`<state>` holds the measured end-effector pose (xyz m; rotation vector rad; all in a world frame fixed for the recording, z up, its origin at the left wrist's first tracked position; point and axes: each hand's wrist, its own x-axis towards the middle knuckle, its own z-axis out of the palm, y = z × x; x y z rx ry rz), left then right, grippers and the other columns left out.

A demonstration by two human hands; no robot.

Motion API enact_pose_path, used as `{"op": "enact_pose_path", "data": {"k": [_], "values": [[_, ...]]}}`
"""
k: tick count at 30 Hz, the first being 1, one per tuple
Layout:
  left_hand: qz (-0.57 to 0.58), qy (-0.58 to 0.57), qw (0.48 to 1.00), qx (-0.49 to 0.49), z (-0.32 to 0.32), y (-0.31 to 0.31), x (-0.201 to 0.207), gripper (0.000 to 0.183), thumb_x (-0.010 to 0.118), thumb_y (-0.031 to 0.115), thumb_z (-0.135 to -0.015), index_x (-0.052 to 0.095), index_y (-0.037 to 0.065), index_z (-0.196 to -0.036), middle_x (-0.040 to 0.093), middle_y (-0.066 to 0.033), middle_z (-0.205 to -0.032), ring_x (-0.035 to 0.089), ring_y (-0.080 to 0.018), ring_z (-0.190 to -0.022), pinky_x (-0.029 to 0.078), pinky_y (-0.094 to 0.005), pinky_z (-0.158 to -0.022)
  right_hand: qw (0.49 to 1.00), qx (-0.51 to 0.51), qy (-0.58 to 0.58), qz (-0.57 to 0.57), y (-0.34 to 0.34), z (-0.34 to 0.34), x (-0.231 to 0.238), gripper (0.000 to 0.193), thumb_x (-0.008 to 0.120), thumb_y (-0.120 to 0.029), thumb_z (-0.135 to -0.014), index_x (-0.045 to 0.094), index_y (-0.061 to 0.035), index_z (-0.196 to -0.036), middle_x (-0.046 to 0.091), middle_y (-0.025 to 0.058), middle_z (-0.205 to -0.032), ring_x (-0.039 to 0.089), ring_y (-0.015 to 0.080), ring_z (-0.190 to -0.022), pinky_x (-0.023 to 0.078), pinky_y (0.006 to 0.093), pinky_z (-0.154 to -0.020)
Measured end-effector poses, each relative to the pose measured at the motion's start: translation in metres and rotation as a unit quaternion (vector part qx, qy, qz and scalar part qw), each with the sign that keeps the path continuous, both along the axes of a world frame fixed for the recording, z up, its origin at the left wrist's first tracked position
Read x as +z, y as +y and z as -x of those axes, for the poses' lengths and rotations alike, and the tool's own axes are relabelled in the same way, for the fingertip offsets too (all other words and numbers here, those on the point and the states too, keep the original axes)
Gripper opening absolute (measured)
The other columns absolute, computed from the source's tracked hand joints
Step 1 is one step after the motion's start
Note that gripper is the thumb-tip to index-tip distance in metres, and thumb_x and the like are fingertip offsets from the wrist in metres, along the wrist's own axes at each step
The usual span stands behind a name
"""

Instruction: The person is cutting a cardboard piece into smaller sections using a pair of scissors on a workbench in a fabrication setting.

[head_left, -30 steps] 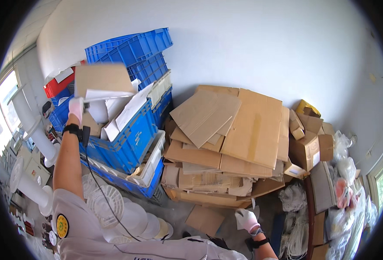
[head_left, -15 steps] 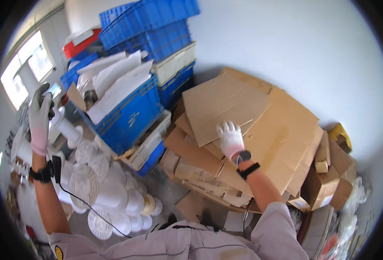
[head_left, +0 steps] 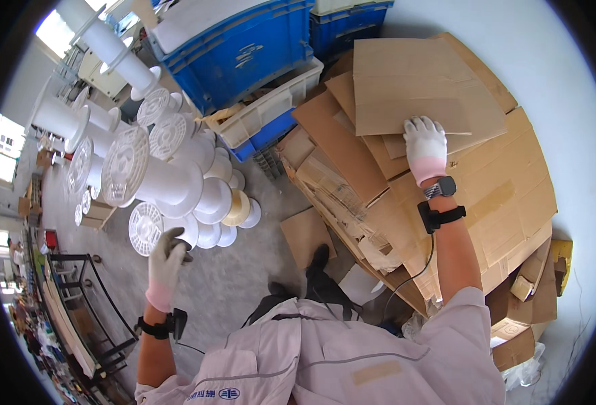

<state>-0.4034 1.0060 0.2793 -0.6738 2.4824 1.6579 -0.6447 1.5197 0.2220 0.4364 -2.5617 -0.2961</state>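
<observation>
In a white glove with a pink cuff, my right hand rests at the near edge of a brown cardboard sheet. Its fingers lie on top of the sheet, slightly apart; anything under the palm is hidden. That sheet is the top one of a leaning stack of flattened cardboard. My left hand, gloved in white with dark fingertips, hangs over the floor at the left. Its fingers are bent but apart, with nothing in them. Nearest to it is a white plastic spool.
More stacked white spools fill the left. Blue crates stand behind them. A black-framed cart is at the lower left. Open cardboard boxes sit by the right wall. A loose cardboard piece lies by my feet.
The whole view has shifted, showing more floor and spools. My left hand has come down from beside the crates to near the spools. My right hand stays at the top sheet's edge.
</observation>
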Motion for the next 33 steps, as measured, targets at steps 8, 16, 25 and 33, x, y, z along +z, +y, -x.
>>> {"op": "enact_pose_path", "data": {"k": [8, 16, 25, 33], "values": [[-0.05, 0.04, 0.996, 0.057, -0.112, -0.043, -0.012, 0.038, 0.053, -0.001, -0.093, 0.057, -0.007, -0.13, 0.066, -0.0094, -0.1, 0.062, -0.0109, -0.082, 0.054, -0.0264, -0.075, 0.92, 0.065, 0.325, 0.211, -0.075, -0.11, 0.135, 0.021, 0.067, -0.005, -0.09, 0.071, -0.0039, -0.111, 0.069, 0.012, -0.104, 0.065, 0.0305, -0.1, 0.051, 0.0412, -0.093], [0.013, 0.177, 0.981, 0.072, -0.212, -0.09, 0.026, 0.045, 0.059, -0.008, -0.089, 0.055, -0.003, -0.134, 0.066, -0.0105, -0.114, 0.065, -0.0137, -0.1, 0.053, -0.0273, -0.087, 0.779, 0.139, 0.12, 0.599, -0.222, -0.227, 0.192, 0.029, 0.054, -0.021, -0.108, 0.062, 0.0057, -0.113, 0.061, 0.0027, -0.095, 0.051, 0.012, -0.088, 0.046, 0.0282, -0.083], [0.435, 0.339, 0.817, 0.168, -0.293, -0.172, 0.075, 0.081, 0.086, 0.008, -0.065, 0.052, 0.001, -0.138, 0.055, -0.0197, -0.137, 0.05, -0.0411, -0.13, 0.041, -0.0491, -0.111, 0.668, 0.292, -0.233, 0.644, -0.399, -0.296, 0.145, 0.03, 0.047, -0.021, -0.108, 0.062, 0.0044, -0.113, 0.063, 0.0035, -0.098, 0.054, 0.0105, -0.092, 0.045, 0.0283, -0.084], [0.518, 0.222, 0.77, 0.298, -0.363, -0.281, 0.064, 0.08, 0.087, 0.009, -0.064, 0.054, 0.003, -0.136, 0.056, -0.017, -0.134, 0.051, -0.0394, -0.126, 0.041, -0.0492, -0.109, 0.521, 0.372, -0.439, 0.631, -0.588, -0.293, 0.092, 0.029, 0.048, -0.021, -0.107, 0.061, 0.003, -0.114, 0.063, 0.0032, -0.1, 0.055, 0.0099, -0.092, 0.044, 0.0265, -0.082]]}}
